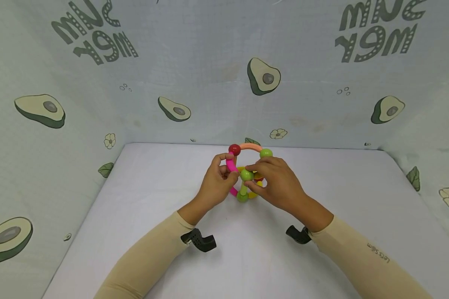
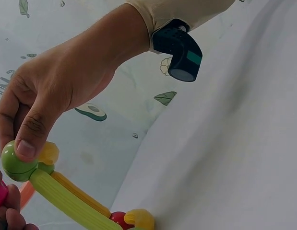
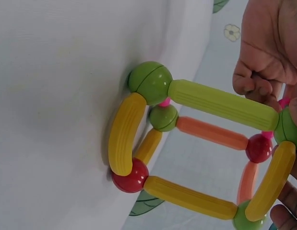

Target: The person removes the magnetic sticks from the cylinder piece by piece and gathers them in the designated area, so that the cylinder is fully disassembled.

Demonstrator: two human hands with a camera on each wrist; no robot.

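A box-shaped frame of sticks and balls (image 3: pixel 222 104) stands on the white table, between both hands. Its sticks are yellow, light green, orange and pink, joined by green and red balls. My left hand (image 1: pixel 220 178) pinches a curved pink stick (image 1: pixel 231 165) at the frame's left side. With thumb and fingers, my right hand (image 1: pixel 282 180) holds an upper green ball (image 1: pixel 247 175) at the near corner, above an upright light green stick. In the right wrist view, a lower green ball (image 3: pixel 150 82) and a red ball (image 3: pixel 130 176) rest at the table surface.
The white-covered table (image 1: pixel 153 174) spreads around the frame. A pale cloth with printed avocados (image 1: pixel 263 77) and lettering hangs behind and at the sides. Dark camera mounts (image 1: pixel 199 240) sit on both wrists, over beige sleeves.
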